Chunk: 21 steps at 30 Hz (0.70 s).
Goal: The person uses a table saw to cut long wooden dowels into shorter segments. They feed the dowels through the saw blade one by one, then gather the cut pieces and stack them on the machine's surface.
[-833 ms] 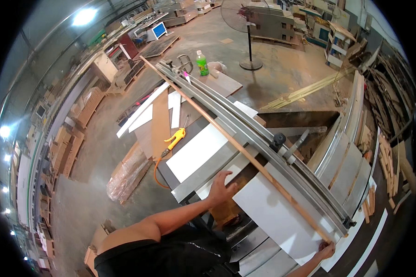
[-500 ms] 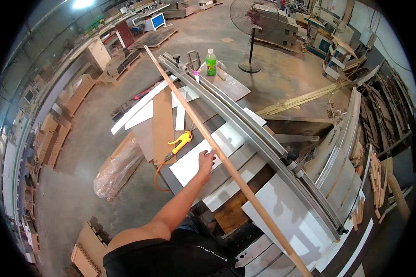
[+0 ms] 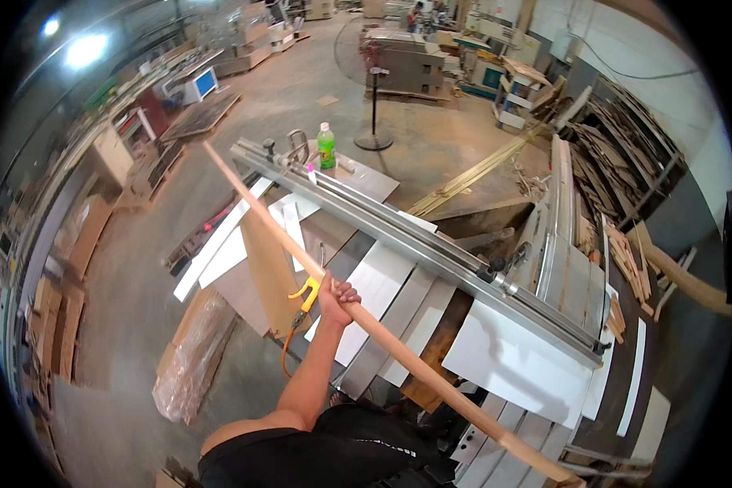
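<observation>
My left hand [image 3: 336,299] is wrapped round a long wooden pole [image 3: 398,348]. The pole slants across the view from the far left to the near right, above the work table. Just left of the hand lies a yellow air blow gun [image 3: 307,294] with an orange hose [image 3: 285,351]. Beneath the pole are white panels [image 3: 508,354] and a brown board strip [image 3: 270,272]. My right hand does not show.
A long metal fence [image 3: 398,240] runs across the table behind the pole. A green bottle [image 3: 326,148] stands at its far end. Plastic-wrapped boards [image 3: 193,366] lie on the left floor. A pedestal fan [image 3: 374,110] stands beyond, and scrap wood [image 3: 618,163] is stacked at right.
My left hand has closed round the pole; before, it was beside it with fingers bent. The view has turned, so the table and pole sit lower in the picture.
</observation>
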Available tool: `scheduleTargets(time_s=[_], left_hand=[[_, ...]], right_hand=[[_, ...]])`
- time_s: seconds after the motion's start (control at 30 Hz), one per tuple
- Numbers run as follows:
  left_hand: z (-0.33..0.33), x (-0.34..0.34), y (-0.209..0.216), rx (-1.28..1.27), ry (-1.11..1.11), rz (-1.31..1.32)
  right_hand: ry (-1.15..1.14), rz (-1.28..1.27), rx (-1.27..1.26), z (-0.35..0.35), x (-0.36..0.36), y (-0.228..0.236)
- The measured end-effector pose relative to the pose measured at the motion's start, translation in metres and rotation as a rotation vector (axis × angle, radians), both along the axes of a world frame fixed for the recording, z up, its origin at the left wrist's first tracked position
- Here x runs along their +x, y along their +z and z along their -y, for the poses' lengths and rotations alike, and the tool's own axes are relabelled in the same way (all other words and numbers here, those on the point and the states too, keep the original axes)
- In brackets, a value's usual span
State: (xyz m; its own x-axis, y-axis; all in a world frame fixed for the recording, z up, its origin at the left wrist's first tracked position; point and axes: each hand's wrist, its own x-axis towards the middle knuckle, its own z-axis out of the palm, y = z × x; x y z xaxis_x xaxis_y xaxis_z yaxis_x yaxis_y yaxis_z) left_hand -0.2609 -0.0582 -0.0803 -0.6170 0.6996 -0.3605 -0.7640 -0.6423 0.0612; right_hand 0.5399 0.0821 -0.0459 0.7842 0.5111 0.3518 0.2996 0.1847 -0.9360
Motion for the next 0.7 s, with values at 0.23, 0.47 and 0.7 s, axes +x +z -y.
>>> scheduleTargets(time_s=[0.23,0.47,0.7], left_hand=[[0.046,-0.005,0.032,0.450,-0.026,-0.105],[0.049,0.002,0.122,0.777,-0.016,-0.202],[0.055,-0.020,0.269,1.184,-0.058,-0.595]], right_hand=[[-0.445,0.184,-0.178,-0.001,-0.009,-0.007],[-0.114,-0.175,-0.191,-0.007,-0.024,0.029],[0.217,-0.272,-0.114,-0.058,-0.075,0.044]])
